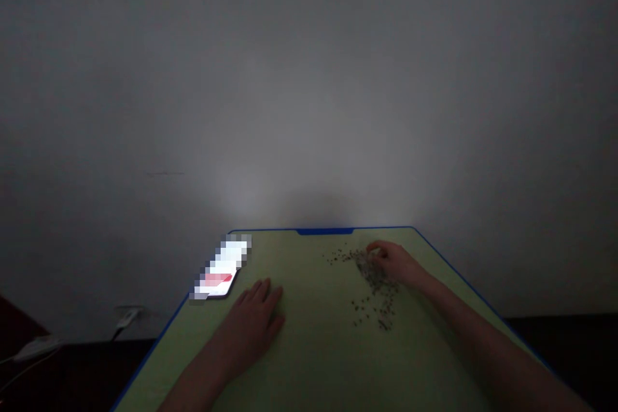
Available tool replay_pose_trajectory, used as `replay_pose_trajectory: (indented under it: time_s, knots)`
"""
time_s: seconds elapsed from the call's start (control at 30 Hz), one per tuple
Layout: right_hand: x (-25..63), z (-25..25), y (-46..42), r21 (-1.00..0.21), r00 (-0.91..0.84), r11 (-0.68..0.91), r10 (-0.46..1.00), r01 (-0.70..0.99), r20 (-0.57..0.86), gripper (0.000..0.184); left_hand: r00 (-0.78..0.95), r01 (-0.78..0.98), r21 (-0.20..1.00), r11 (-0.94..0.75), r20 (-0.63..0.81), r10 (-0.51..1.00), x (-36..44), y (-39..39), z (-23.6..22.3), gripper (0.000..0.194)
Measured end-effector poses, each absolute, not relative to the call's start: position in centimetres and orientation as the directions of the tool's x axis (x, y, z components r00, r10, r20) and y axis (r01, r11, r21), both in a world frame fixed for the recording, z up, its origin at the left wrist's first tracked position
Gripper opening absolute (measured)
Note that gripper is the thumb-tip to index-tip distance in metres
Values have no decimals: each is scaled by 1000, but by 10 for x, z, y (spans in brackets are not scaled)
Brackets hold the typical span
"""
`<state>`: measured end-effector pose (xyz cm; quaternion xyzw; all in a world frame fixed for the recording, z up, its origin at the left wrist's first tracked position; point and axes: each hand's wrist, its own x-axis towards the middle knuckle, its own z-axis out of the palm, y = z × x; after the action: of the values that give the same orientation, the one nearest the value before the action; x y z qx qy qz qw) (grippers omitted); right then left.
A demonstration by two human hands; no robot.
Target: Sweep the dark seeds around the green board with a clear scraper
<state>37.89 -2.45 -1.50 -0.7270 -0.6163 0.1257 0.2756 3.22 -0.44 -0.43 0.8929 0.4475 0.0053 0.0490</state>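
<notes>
My left hand [253,318] rests palm down on the pale green tabletop [309,360], fingers stretched out and holding nothing. It lies just to the right of and nearer than a lit phone [224,267], whose screen is blurred out. At the right, my right hand [390,261] is bent over a greyish patch of small dark bits [371,271], thumb and fingers drawn together. What sits between those fingertips is too dim to name. More loose dark grains [383,306] are scattered nearer to me, and a thinner trail runs left of the patch.
A blue edge [324,231] borders the table, which stands close to a plain grey wall [309,90]. On the left, below table height, a white plug [128,317] sits at the wall, and a white power strip [37,349] with cords lies farther left. The room is dim.
</notes>
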Motion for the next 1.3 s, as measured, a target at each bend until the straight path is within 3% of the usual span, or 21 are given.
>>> replay_pose_trajectory:
  time_s: [0.33, 0.73, 0.9, 1.13, 1.3]
  knots:
    - [466, -19, -15, -603, 312, -185, 944, 776, 112, 28, 606, 794, 95, -600, -39, 795, 31, -7, -5, 50]
    - [453, -30, 34, -510, 236, -176, 970, 842, 54, 19, 583, 809, 126, -575, -42, 811, 29, -8, -4, 51]
    - [423, -30, 53, -488, 154, -112, 987, 866, 47, 23, 591, 800, 142, -583, -20, 806, 28, -7, -6, 50]
    - [376, -20, 69, -481, -5, 74, 990, 874, 143, 20, 601, 797, 112, -593, -46, 798, 27, -9, -7, 51]
    - [342, -9, 59, -489, -164, 201, 979, 849, 118, 23, 612, 784, 143, -604, -19, 791, 28, -9, -7, 49]
